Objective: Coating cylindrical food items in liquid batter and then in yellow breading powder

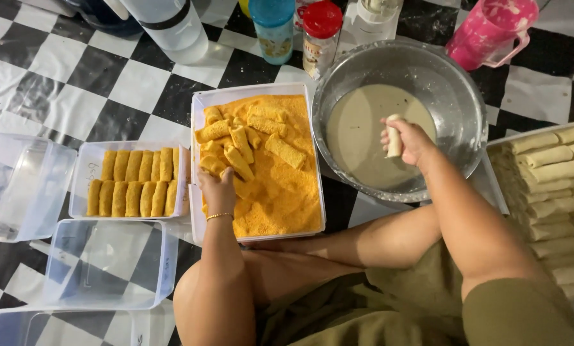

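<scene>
My right hand [408, 142] holds a pale uncoated roll [394, 137] over the grey batter in a round metal bowl [456, 83]. My left hand [218, 187] reaches into a white tray of orange breadcrumbs [280, 195], its fingers closed around a crumbed roll [211, 165] at the tray's left side. Several more crumbed rolls [285, 151] lie in the crumbs beyond it. A clear box [80, 186] to the left holds two neat rows of finished crumbed rolls [133, 181].
A tray of stacked pale rolls [556, 192] sits at the right. Empty clear boxes [107, 263] and a lid [18, 186] lie at the left. A pink jug [488, 29], red-lidded jar [319, 35], blue cup [274, 29] and bottles stand at the back on checkered sheeting.
</scene>
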